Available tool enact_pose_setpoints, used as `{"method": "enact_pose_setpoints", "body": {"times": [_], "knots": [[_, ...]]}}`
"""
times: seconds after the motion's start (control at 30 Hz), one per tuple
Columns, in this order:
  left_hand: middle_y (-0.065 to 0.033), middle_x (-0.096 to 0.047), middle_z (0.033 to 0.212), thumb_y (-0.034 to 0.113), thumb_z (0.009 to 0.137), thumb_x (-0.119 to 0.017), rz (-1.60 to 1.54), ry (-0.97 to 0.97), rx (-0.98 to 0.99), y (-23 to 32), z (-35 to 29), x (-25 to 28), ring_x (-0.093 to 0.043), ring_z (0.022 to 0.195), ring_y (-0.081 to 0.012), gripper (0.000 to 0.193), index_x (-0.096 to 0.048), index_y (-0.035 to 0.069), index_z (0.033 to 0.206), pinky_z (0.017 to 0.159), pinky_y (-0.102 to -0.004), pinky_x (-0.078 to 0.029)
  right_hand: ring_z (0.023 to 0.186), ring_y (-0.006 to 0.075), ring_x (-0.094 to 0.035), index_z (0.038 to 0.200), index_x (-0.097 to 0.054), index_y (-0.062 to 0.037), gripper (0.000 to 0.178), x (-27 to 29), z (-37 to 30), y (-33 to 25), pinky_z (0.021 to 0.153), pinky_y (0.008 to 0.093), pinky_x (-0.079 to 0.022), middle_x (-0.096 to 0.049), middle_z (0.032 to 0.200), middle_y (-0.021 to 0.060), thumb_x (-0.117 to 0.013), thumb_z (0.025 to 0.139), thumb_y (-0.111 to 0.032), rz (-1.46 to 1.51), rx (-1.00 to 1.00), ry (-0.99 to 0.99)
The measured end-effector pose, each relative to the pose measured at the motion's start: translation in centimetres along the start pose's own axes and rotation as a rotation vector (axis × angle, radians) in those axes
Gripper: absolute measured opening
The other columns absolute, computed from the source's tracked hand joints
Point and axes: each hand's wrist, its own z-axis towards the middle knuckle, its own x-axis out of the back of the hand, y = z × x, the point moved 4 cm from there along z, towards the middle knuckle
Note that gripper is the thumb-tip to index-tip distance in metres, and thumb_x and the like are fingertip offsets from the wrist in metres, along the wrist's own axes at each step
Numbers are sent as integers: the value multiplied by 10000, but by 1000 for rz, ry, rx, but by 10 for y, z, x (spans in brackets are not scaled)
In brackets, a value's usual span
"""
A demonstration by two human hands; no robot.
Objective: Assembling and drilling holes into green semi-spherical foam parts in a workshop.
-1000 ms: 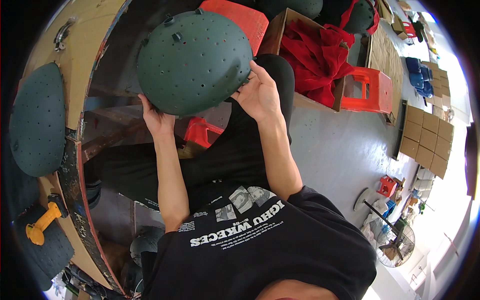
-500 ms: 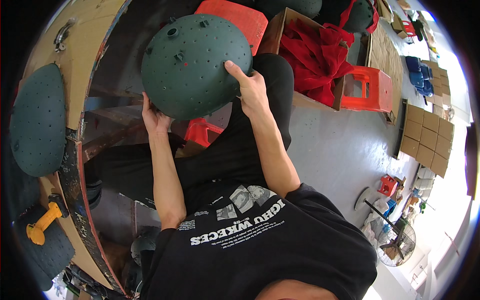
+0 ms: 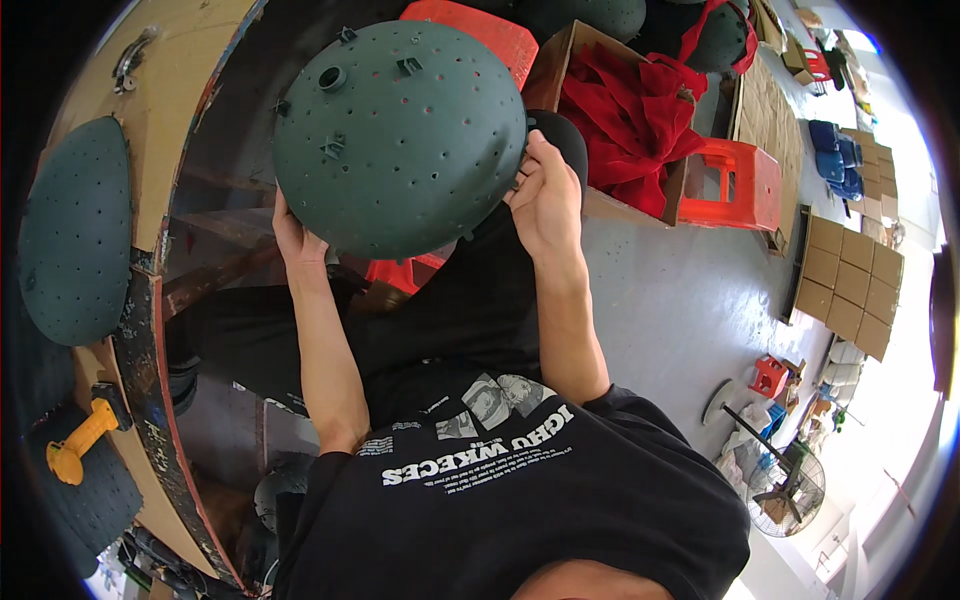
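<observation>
The right hand [image 3: 548,205] has taken its thumb off the top of the green dome [image 3: 400,140]; its curled fingers now hold the right rim. The left hand [image 3: 302,240] grips the lower left, fingertips hidden. So it's seemingly being turned, over the lap [image 3: 440,315], off the worktop's [image 3: 185,80] right edge: hole-dotted, with lugs [image 3: 410,66] and a round collar [image 3: 332,78].
</observation>
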Motion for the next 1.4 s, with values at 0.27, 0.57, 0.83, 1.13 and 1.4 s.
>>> {"method": "enact_pose_setpoints", "body": {"times": [0.27,0.57,0.83,1.13,1.4], "knots": [[-153,-637,1272,211,1025,-482,25,134,-3,11,6,33,-628,1136,-297,346,-594,-13,1263,977,-446,-529,818,175,-644,1212,-561,-10,491,-15,-10,-6,804,367,-469,-717,972,89,-387,1039,-434,57,-154,-93],[-157,-643,1260,228,1020,-498,115,211,-12,4,11,39,-644,1106,-291,364,-587,-4,1286,951,-433,-548,734,170,-635,1147,-581,1,528,-19,-19,-12,675,318,-463,-719,956,83,-335,1043,-455,94,-205,-137],[-156,-639,1266,232,1020,-501,207,236,-41,1,22,25,-645,1104,-290,371,-581,-1,1296,946,-432,-551,963,204,-700,1221,-595,70,636,-20,-19,-12,876,324,-547,-721,1081,118,-278,1062,-458,178,-211,-284],[-156,-635,1272,238,1019,-505,309,269,-86,-2,14,9,-645,1103,-289,379,-575,3,1308,940,-430,-555,970,206,-703,1260,-571,74,608,-25,-22,-16,870,338,-556,-702,1130,140,-303,1065,-437,89,-217,-274],[-156,-631,1279,242,1018,-509,393,296,-113,-7,1,-4,-646,1101,-288,387,-569,6,1318,935,-428,-559,1057,267,-651,1430,-320,108,932,-18,-22,-27,856,369,-550,-612,1174,255,-816,800,-367,-577,106,158]]}}
